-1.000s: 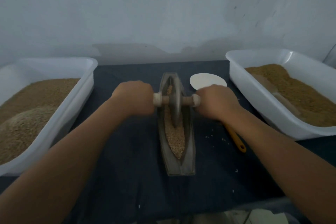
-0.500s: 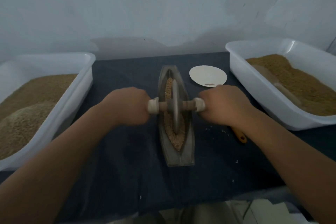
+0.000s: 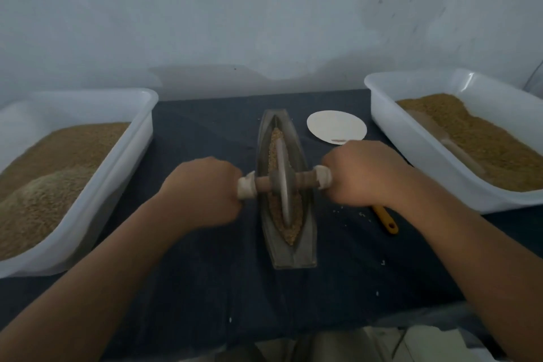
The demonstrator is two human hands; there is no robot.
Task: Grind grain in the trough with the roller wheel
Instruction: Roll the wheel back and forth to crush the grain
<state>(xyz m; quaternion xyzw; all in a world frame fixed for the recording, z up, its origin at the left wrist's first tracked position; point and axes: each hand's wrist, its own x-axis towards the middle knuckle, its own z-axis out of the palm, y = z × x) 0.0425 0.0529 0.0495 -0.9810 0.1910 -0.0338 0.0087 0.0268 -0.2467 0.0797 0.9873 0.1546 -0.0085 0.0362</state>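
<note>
A counter (image 3: pixel 205 288) under a dark blue cloth fills the lower view and runs back to a pale wall. Two white rectangular plastic tubs stand on it, the left tub (image 3: pixel 129 156) and the right tub (image 3: pixel 411 161), each holding tan grain. A brown scoop (image 3: pixel 449 144) lies half sunk in the right one.

Between them, lengthwise to the person, lies one grey boat-shaped trough (image 3: pixel 305 253) with a strip of grain (image 3: pixel 291 229) along its groove. Bare cloth lies open on both sides of it, more on the left. Its near end stands well back from the counter's near edge.

One grey metal roller wheel (image 3: pixel 283 185) stands upright in the groove at about mid-length, on a wooden axle lying across the trough. Two hands are there, one per axle end. The left hand (image 3: pixel 202 191) and the right hand (image 3: pixel 364 173) are each curled tight round a pale end grip, apart, with the trough between them.

One round white plate (image 3: pixel 335 126) sits beyond the right hand, its near rim hidden by the knuckles. One yellow handle (image 3: pixel 388 222) pokes out beside the right wrist. A few spilled grains (image 3: pixel 361 214) dot the cloth near it.

A second ago the wheel stood in the far part of the trough. It has since rolled toward the person to mid-length, so more plate and less yellow handle show.
</note>
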